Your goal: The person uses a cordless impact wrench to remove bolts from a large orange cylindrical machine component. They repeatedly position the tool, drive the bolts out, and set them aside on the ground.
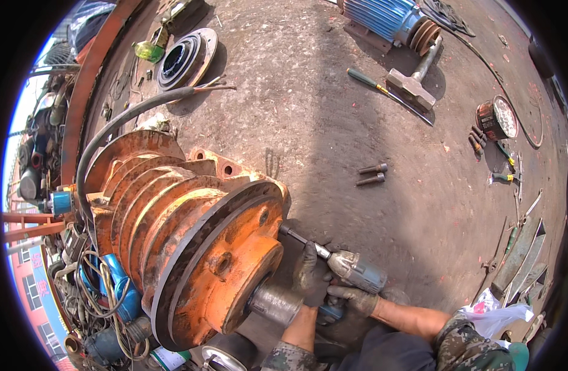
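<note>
A grey-blue impact wrench with a long socket extension lies across the near middle. Its dark socket end meets the rim of the orange motor, where a bolt, if there is one, is hidden. My gloved left hand is closed at the extension near the wrench's nose, its fingers partly in shadow. My gloved right hand grips the wrench's handle, below its body. The rusty motor rests on its side, with a ribbed housing, a round end flange and a bare steel shaft pointing toward me.
Two loose bolts lie on the ground ahead. Farther off are a sledgehammer, a screwdriver, a blue motor and a round flanged part. A tin stands at right. A thick cable arches over the orange motor.
</note>
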`<state>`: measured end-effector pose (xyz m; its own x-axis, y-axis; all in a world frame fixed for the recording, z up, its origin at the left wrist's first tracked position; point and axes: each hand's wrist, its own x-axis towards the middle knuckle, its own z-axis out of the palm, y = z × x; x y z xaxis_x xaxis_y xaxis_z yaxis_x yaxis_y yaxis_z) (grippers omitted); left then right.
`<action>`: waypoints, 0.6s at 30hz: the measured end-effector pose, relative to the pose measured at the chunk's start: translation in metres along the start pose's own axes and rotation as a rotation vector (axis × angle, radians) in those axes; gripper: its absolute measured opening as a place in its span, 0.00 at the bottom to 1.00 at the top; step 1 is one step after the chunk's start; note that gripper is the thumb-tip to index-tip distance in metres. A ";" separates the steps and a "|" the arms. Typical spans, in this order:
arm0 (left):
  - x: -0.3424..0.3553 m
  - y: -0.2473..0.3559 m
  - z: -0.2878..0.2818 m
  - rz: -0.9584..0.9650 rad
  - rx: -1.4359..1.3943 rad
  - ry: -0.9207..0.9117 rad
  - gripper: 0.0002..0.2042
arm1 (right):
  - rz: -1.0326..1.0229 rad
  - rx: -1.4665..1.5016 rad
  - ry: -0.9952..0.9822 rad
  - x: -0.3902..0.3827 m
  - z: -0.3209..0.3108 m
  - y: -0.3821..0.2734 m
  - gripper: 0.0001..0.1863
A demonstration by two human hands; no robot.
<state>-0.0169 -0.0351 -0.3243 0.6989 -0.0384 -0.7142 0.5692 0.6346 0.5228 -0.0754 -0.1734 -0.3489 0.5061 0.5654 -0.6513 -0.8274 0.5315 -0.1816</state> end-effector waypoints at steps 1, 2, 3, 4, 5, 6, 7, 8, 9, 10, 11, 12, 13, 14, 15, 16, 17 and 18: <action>0.000 0.003 0.005 -0.018 0.023 -0.008 0.27 | 0.012 0.056 -0.006 -0.001 -0.002 -0.002 0.12; -0.001 0.007 0.009 -0.031 0.046 -0.006 0.27 | 0.032 0.114 -0.019 -0.001 -0.003 -0.001 0.12; -0.001 0.011 0.013 -0.044 0.068 -0.004 0.27 | 0.052 0.171 -0.032 0.000 -0.003 -0.002 0.13; 0.001 0.013 0.018 0.028 0.233 0.003 0.26 | 0.097 0.304 -0.095 -0.003 0.000 -0.010 0.13; 0.001 0.010 0.018 0.049 0.257 0.042 0.27 | 0.128 0.339 -0.104 -0.003 -0.001 -0.009 0.13; 0.002 0.006 0.018 0.070 0.280 0.083 0.27 | 0.160 0.374 -0.113 -0.003 -0.004 -0.007 0.13; 0.003 0.003 0.019 0.095 0.304 0.126 0.27 | 0.194 0.409 -0.127 -0.003 -0.004 -0.007 0.13; 0.005 0.001 0.019 0.117 0.281 0.114 0.27 | 0.189 0.386 -0.083 -0.003 -0.003 -0.009 0.13; 0.007 -0.001 0.020 0.139 0.257 0.102 0.27 | 0.186 0.363 -0.039 -0.004 -0.001 -0.011 0.13; 0.008 -0.002 0.017 0.158 0.235 0.095 0.27 | 0.186 0.343 0.004 -0.005 0.001 -0.010 0.12; 0.008 -0.007 0.007 0.125 0.107 0.010 0.27 | 0.138 0.241 0.019 -0.004 0.000 -0.008 0.11; 0.010 -0.011 -0.004 0.093 -0.025 -0.080 0.26 | 0.085 0.135 0.036 -0.005 -0.002 -0.008 0.10; 0.012 -0.016 -0.014 0.061 -0.158 -0.170 0.25 | 0.033 0.029 0.054 -0.005 -0.005 -0.007 0.09; 0.016 -0.021 -0.023 0.046 -0.230 -0.208 0.25 | 0.032 -0.076 0.036 -0.001 -0.016 0.005 0.08; 0.018 -0.025 -0.027 0.032 -0.304 -0.246 0.24 | 0.044 -0.055 0.053 -0.002 -0.018 0.011 0.08; 0.021 -0.025 -0.026 0.023 -0.374 -0.284 0.23 | 0.053 -0.036 0.063 -0.003 -0.013 0.011 0.07; 0.019 -0.023 -0.026 0.003 -0.355 -0.242 0.23 | 0.063 -0.017 0.073 -0.003 -0.009 0.008 0.07; 0.018 -0.021 -0.024 -0.016 -0.338 -0.203 0.23 | 0.070 -0.010 0.021 -0.002 -0.011 -0.003 0.06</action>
<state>-0.0267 -0.0307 -0.3590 0.7817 -0.1811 -0.5968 0.4298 0.8498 0.3051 -0.0772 -0.1833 -0.3552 0.4421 0.5872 -0.6780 -0.8629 0.4847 -0.1429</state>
